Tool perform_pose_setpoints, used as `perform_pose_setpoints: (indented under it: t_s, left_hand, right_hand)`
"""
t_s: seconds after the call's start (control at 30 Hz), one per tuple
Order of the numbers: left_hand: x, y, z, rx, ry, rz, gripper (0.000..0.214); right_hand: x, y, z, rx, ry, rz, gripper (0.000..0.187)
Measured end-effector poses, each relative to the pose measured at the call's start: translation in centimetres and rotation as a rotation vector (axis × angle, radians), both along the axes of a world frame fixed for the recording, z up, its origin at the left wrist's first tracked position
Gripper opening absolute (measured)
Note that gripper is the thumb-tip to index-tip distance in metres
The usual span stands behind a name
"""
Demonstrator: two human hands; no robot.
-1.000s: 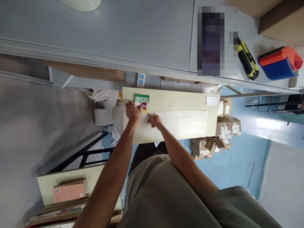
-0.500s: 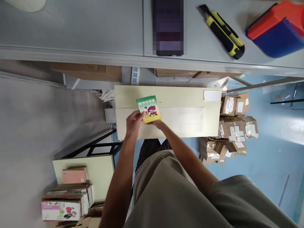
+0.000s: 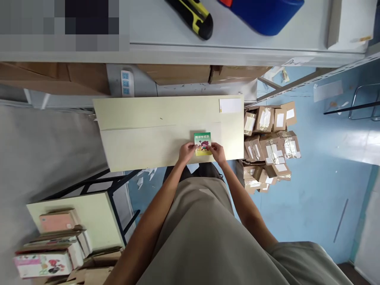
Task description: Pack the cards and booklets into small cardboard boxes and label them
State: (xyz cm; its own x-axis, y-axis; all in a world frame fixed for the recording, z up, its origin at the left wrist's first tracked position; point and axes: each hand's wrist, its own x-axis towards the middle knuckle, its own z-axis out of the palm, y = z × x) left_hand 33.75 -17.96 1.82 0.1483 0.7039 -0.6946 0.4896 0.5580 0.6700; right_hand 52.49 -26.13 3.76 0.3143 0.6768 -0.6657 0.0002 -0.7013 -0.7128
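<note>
Left hand [image 3: 186, 152] and right hand [image 3: 218, 152] are clamped on opposite sides of a small book [image 3: 203, 143], just right of the frame's centre. Half a second ago it was tilted, nearer the left end of the cream worktop [image 3: 190, 113]; now it sits square over the right half, so the two-sided grip looks steadier. Whether it touches the worktop, I cannot tell. A cutter [image 3: 196, 18] lies at the top of the frame; cardboard boxes [image 3: 271, 147] crowd the blue floor [image 3: 308, 213] at right.
</note>
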Motion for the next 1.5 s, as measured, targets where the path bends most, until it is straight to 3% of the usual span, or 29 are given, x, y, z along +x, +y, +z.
perform_pose_setpoints:
  t_s: [0.1,0.2,0.4,0.53,0.73,0.87,1.0,1.13,1.33,1.5]
  left_hand:
    - [1.5,0.8,-0.7,0.083,0.093,-0.060,0.023]
    - [2.0,1.1,-1.4,0.125,0.160,-0.072,0.019]
    - [1.8,0.8,-2.1,0.140,0.126,0.002,0.015]
    - [1.4,0.8,-2.0,0.164,0.064,0.059,0.021]
    - [1.3,0.7,-2.2,0.164,0.058,0.079,0.021]
    - [1.6,0.5,-2.2,0.185,0.088,0.059,0.018]
    - [1.6,0.0,-1.7,0.247,0.159,0.025,0.022]
    - [2.1,-0.5,-0.9,0.311,0.187,-0.056,0.021]
    - [4.0,-0.6,-0.1,0.216,0.362,-0.130,0.016]
    - [4.6,-0.7,0.3,0.210,0.399,-0.145,0.015]
  right_hand:
    - [1.5,1.2,-0.5,-0.049,-0.097,0.072,0.018]
    - [2.8,1.3,-0.3,-0.064,-0.205,0.150,0.017]
    - [5.7,-2.1,0.2,-0.088,-0.511,0.102,0.033]
    - [6.3,-3.3,-0.1,-0.175,-0.485,0.143,0.028]
    - [3.6,-2.7,2.1,-0.102,-0.490,0.297,0.021]
    - [0.5,-0.9,3.7,-0.049,-0.518,0.506,0.019]
    - [-1.8,1.5,3.3,-0.121,-0.553,0.714,0.020]
    - [-3.0,3.1,1.9,-0.167,-0.556,0.802,0.024]
    - [-2.7,3.2,1.2,-0.157,-0.520,0.834,0.028]
    - [0.8,4.1,0.9,-0.069,-0.569,0.527,0.024]
